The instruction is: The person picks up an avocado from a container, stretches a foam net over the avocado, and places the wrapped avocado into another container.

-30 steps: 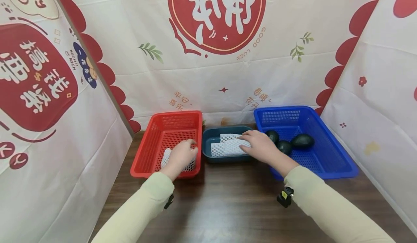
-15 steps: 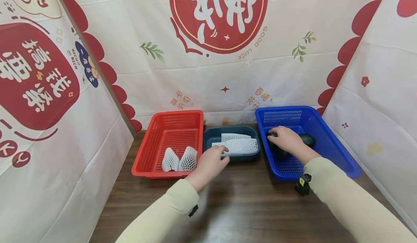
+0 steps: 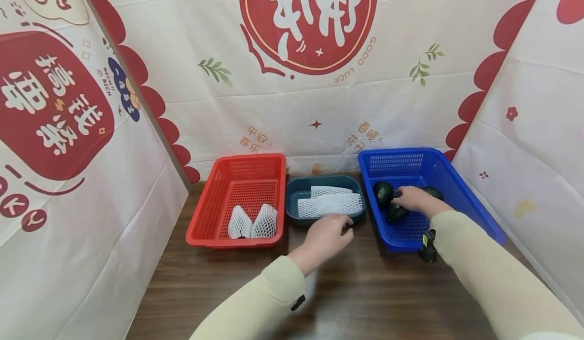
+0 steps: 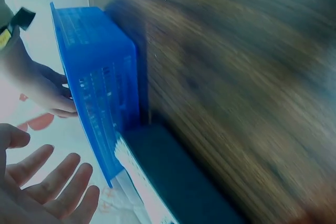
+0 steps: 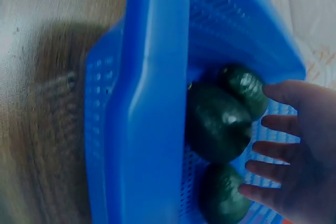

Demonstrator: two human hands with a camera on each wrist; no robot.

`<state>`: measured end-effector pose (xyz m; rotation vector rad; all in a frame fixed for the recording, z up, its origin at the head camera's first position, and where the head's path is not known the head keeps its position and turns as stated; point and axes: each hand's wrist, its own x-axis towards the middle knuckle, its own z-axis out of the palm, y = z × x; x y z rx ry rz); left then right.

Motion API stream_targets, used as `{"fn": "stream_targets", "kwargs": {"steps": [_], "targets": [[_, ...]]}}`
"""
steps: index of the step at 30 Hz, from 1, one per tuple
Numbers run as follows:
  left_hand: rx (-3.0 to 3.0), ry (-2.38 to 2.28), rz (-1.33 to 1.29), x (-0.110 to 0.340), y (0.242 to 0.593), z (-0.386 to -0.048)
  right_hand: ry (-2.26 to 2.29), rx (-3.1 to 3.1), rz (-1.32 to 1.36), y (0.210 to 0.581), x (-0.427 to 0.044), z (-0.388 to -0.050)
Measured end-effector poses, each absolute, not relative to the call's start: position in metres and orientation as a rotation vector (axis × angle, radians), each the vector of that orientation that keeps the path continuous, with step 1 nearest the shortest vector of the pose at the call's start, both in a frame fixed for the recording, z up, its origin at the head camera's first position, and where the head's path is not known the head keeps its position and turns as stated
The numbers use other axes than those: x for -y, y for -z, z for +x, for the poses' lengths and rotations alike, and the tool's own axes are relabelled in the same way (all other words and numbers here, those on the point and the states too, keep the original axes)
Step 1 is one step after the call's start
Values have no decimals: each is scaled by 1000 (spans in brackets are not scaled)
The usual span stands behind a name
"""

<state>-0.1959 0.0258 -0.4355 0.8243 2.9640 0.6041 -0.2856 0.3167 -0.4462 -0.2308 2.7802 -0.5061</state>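
Avocados (image 5: 218,121) were penned by the blue basket (image 3: 394,163); the right hand (image 3: 416,199) inside and left hand (image 3: 325,239) outside it were held spread, grips empty.

Left grip (image 3: 324,238) rightward, right grip (image 3: 414,198) into blue basket (image 3: 397,164)

We see a brown table (image 3: 347,299) with wood grain. Behind it there hangs a white back cloth (image 3: 274,97), which has some creases. On this cloth we find a big red emblem (image 3: 317,38) with white characters, cut by the upper edge, and below it a small red star (image 3: 315,124). Green leaf prints (image 3: 216,71) are at both sides. On the left cloth (image 3: 114,213) we notice another red emblem, on the right cloth (image 3: 538,167) a red flower (image 3: 512,113).
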Motion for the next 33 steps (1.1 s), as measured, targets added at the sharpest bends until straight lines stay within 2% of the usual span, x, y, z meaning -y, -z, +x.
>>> {"fn": "stream_targets", "kwargs": {"steps": [13, 20, 33], "targets": [[-2931, -524, 888, -54, 443, -188, 588, -2762, -280, 460, -336, -290], [-2920, -494, 872, -58, 444, -187, 609, -2705, -189, 456, -339, -289], [-2881, -503, 826, -58, 446, -189, 705, -2533, -223, 451, -337, -283]]}}
